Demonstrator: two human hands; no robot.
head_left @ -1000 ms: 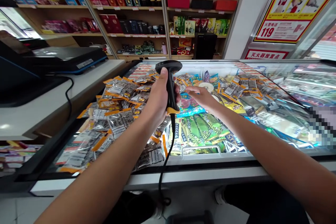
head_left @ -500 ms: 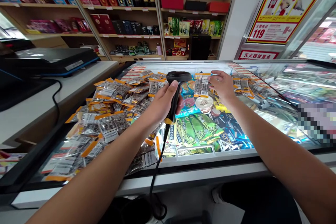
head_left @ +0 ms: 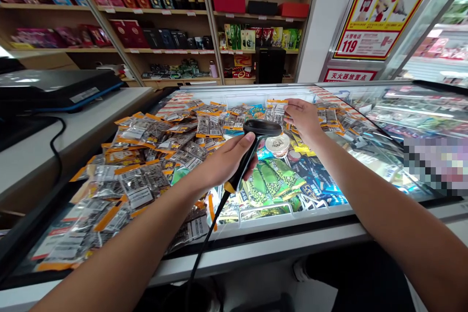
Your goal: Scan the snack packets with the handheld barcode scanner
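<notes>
Leaning right at frame centre, the scanner (head_left: 262,128) is encircled by the left hand (head_left: 227,160), fingers curled, likely for aiming; above it, a packet (head_left: 275,113) is pinched at its edge by the right hand (head_left: 302,117), presumably to bare its print.

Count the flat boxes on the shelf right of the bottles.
3: a red box at left, a black box in the middle, an orange-red box at right. Others could be hidden behind.
</notes>
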